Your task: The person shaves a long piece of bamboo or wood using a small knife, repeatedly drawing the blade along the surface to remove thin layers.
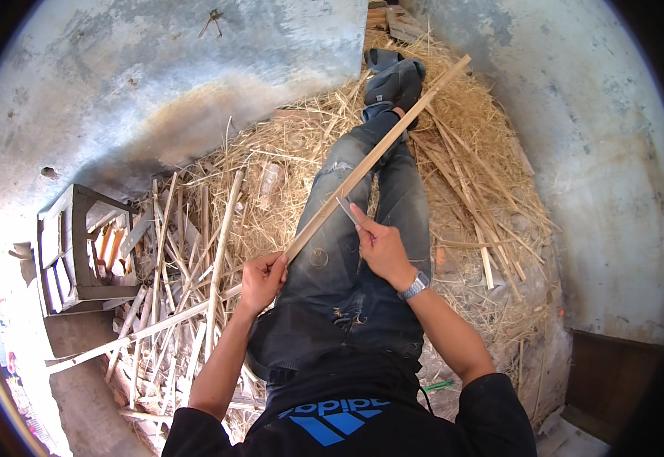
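Observation:
A long, flat strip of split bamboo or wood point(375, 154) lies slantwise across my outstretched legs, from the lower left up to beyond my feet. My left hand point(264, 280) is closed round it above my left thigh, and a paler length runs on behind that hand to the lower left. In my right hand point(384, 245) is a small knife point(347, 209), its blade pointing up and left against the strip's edge. My right index finger stretches along the knife. A metal watch is on that wrist.
Shavings point(301, 145) cover the floor round my legs. Several thin poles and sticks point(221, 251) lie at my left, near a dark wooden frame point(69, 251). Split strips point(473, 183) are heaped on the right. Grey walls point(156, 68) rise ahead and at the right.

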{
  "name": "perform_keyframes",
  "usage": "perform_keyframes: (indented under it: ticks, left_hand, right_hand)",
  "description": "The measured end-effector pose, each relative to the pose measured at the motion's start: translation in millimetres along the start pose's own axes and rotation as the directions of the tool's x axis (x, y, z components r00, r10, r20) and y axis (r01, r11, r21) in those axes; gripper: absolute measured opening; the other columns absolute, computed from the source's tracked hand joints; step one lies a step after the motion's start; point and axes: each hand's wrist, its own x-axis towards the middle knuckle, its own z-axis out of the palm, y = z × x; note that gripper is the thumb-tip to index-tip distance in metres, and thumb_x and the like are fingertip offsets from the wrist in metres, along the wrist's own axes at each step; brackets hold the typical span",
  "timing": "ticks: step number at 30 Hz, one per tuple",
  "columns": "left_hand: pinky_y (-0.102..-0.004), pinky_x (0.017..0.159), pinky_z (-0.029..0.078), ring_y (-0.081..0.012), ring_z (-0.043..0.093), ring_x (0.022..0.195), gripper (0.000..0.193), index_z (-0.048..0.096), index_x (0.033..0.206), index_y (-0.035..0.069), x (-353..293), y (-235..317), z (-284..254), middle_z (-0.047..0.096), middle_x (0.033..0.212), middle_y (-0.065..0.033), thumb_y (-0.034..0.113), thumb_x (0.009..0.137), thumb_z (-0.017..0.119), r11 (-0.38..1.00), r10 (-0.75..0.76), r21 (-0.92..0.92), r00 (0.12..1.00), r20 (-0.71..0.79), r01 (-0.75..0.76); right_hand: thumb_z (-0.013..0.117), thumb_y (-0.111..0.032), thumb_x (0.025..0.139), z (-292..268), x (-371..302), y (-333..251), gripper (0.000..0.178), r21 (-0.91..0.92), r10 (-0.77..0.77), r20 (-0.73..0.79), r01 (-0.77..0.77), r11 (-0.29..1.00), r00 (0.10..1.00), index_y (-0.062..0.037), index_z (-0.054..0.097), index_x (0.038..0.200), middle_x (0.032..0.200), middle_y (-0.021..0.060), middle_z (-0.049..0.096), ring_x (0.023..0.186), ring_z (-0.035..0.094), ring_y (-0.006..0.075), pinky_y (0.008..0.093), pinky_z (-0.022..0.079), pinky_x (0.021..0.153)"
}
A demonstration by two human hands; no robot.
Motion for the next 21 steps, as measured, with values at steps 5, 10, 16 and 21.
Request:
perform_keyframes:
  ticks: [5, 10, 16, 21]
  left_hand:
    - [-0.0229, 0.046, 0.036, -0.0030, 0.049, 0.051, 0.032, 0.072, 0.090, -0.001, 23.5, 9.5, 22.1, 0.060, 0.066, 0.0024, 0.022, 0.110, 0.061, 0.983, -0.052, -0.174, 0.998, 0.033, 0.057]
    - [-0.0227, 0.046, 0.036, -0.0029, 0.048, 0.051, 0.033, 0.073, 0.091, -0.001, 40.6, 12.2, 27.0, 0.061, 0.067, 0.0021, 0.024, 0.110, 0.063, 0.983, -0.047, -0.174, 0.996, 0.078, 0.061]
    - [-0.0217, 0.046, 0.035, -0.0029, 0.047, 0.050, 0.036, 0.070, 0.086, 0.002, 42.7, 10.4, 22.2, 0.062, 0.069, 0.0019, 0.026, 0.111, 0.060, 0.980, -0.053, -0.181, 0.985, 0.166, 0.083]
    - [-0.0221, 0.046, 0.037, -0.0038, 0.049, 0.050, 0.036, 0.072, 0.090, 0.000, 39.5, 3.8, 23.3, 0.065, 0.071, -0.0009, 0.027, 0.111, 0.060, 0.973, -0.033, -0.221, 0.984, 0.174, 0.072]
  right_hand:
    - [0.061, -0.007, 0.099, 20.5, -26.6, -17.3, 0.052, 0.051, -0.005, 0.076, 0.001, 0.999, 0.997, -0.0219, 0.060, 0.150, 0.077, 0.0274, 0.063, 0.068, 0.068, 0.0432, 0.0440, 0.054, 0.063]
    - [0.061, -0.006, 0.099, 20.1, -34.8, -26.0, 0.053, 0.104, -0.015, 0.090, 0.005, 0.995, 0.996, -0.0194, 0.059, 0.151, 0.074, 0.0256, 0.060, 0.061, 0.064, 0.0353, 0.0370, 0.052, 0.060]
    - [0.064, -0.007, 0.101, 23.8, -45.8, -36.3, 0.048, 0.179, 0.026, 0.261, -0.075, 0.981, 0.965, -0.0183, 0.063, 0.148, 0.067, 0.0191, 0.054, 0.055, 0.050, 0.0119, 0.0288, 0.048, 0.059]
    - [0.064, -0.010, 0.103, 36.8, -50.2, -20.0, 0.045, 0.333, -0.060, 0.147, 0.008, 0.943, 0.987, -0.0172, 0.064, 0.147, 0.075, 0.0159, 0.065, 0.067, 0.052, 0.0071, 0.0271, 0.051, 0.068]
